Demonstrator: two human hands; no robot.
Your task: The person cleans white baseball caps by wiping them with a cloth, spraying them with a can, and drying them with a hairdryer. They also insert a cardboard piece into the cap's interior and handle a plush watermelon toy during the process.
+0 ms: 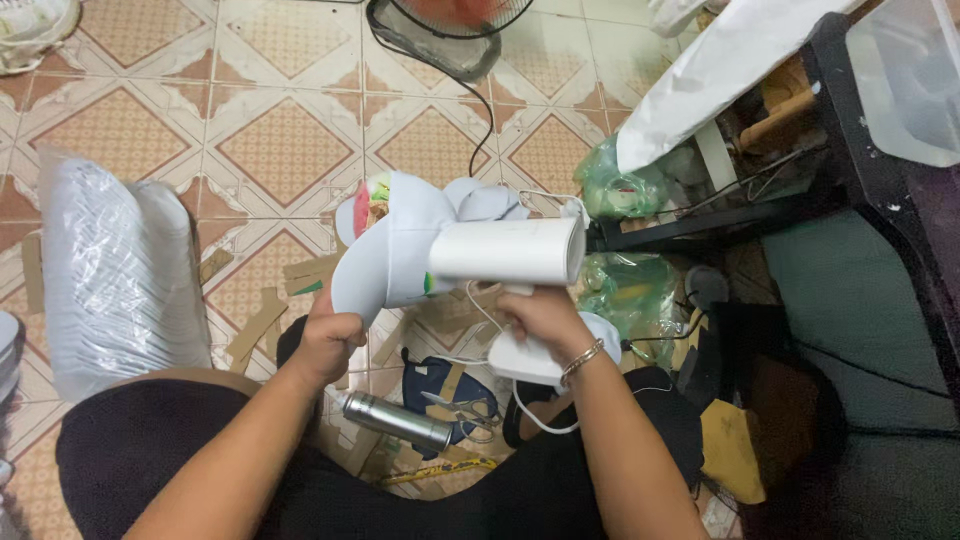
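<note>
**A:** So what's around the person, left to right?

**B:** Far left there's a tall stack of clear plastic cups (115,275) in a see-through sleeve, lying on the tiled floor (280,110), with cardboard scraps (262,320) just beside it. Then the left hand (328,345), closed around the bottom edge of a white moulded foam piece (385,250) with some red and green showing on it. Held up in front of the lap, nothing blocking it.

**A:** And the other hand?

**B:** The right hand (540,318) is wrapped around the handle of a white hair dryer (510,252), barrel right against the foam piece. Its white cord (530,415) loops down past the wrist.

**A:** Underneath?

**B:** A silver metal canister (398,420) on the floor, scissors (460,408) on a dark blue bag (440,385) next to it. A fan (450,30) sits at the top with a black cable trailing down.

**A:** Right side?

**B:** Green plastic bags (625,240), crumpled, by a dark frame, then a yellow bit of card (730,450) lower down. No labels readable.
</note>
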